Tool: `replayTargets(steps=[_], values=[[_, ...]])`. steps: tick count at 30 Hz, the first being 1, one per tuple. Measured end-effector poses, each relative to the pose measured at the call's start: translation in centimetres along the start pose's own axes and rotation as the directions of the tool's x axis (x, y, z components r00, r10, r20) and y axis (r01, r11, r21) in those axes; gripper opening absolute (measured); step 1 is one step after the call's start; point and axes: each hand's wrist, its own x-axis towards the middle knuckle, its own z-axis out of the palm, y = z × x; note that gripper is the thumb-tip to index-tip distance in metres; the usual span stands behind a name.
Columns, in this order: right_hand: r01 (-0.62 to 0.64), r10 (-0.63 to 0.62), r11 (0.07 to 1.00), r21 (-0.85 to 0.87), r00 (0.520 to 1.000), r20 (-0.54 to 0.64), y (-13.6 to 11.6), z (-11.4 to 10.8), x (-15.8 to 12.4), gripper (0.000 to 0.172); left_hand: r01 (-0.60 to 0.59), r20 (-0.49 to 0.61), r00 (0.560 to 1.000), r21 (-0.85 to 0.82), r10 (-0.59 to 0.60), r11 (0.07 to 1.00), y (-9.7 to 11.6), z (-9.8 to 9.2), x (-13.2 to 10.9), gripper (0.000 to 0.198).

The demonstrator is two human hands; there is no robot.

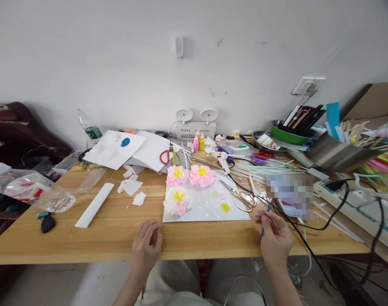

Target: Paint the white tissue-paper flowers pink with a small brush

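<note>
My left hand (147, 242) rests near the table's front edge, fingers loosely curled with nothing visible in them. Between the fingers of my right hand (275, 233) is a thin blue stick (269, 206), like a pen or brush handle; its tip is not clear. A white sheet (202, 210) lies between the hands. On it are a pink paper flower (178, 175), a second pink flower (203, 176) and a paler flower (178, 201), all with yellow centres. A yellow paint blob (225, 207) and fainter smears mark the sheet. Gold-handled scissors (244, 199) overlap its right side.
A blurred phone (289, 195) and black cables lie beyond my right hand. A glue gun (223, 162), red-and-yellow scissors (170, 157) and paint bottles (198, 143) are behind the flowers. At left are a rolled white paper (94, 205), paper scraps (130, 185) and a plastic bottle (35, 187).
</note>
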Motion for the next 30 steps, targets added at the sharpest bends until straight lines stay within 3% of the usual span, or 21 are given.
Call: replayTargets(steps=[2,4,6,8,10,12,20,30], values=[[0.057,-0.043,0.993,-0.105,0.99,0.135,0.1,-0.2,0.4,0.021,0.009,0.003,1.0,0.007,-0.009,1.0,0.0,0.0,-0.1,0.014],[0.198,-0.129,0.946,-0.257,0.957,0.259,0.6,-0.3,1.2,0.021,0.014,0.007,1.0,0.01,-0.014,1.0,-0.1,-0.1,-0.2,0.014],[0.403,-0.258,0.818,-0.411,0.895,0.365,1.4,-0.1,2.4,0.022,0.022,0.003,1.0,0.009,-0.022,1.0,-0.1,-0.1,-0.3,0.014],[0.584,-0.373,0.661,-0.471,0.801,0.469,2.2,0.3,3.6,0.028,0.028,-0.008,1.0,0.011,-0.028,1.0,-0.1,-0.1,-0.4,0.014],[0.679,-0.42,0.55,-0.486,0.728,0.542,2.9,1.1,4.5,0.032,0.031,-0.014,0.999,0.017,-0.031,0.999,0.0,-0.1,-0.4,0.014],[0.712,-0.423,0.505,-0.487,0.696,0.579,3.4,2.0,5.2,0.032,0.031,-0.013,0.999,0.021,-0.031,0.999,0.0,-0.1,-0.4,0.014],[0.715,-0.379,0.465,-0.522,0.694,0.612,4.6,4.8,6.3,0.026,0.019,-0.008,1.0,0.021,-0.019,1.0,-0.3,0.1,-0.5,0.014],[0.665,-0.417,0.444,-0.6,0.746,0.519,5.2,4.8,6.1,0.027,0.006,-0.003,1.0,0.0,-0.006,1.0,-0.5,0.2,-0.9,0.015]])
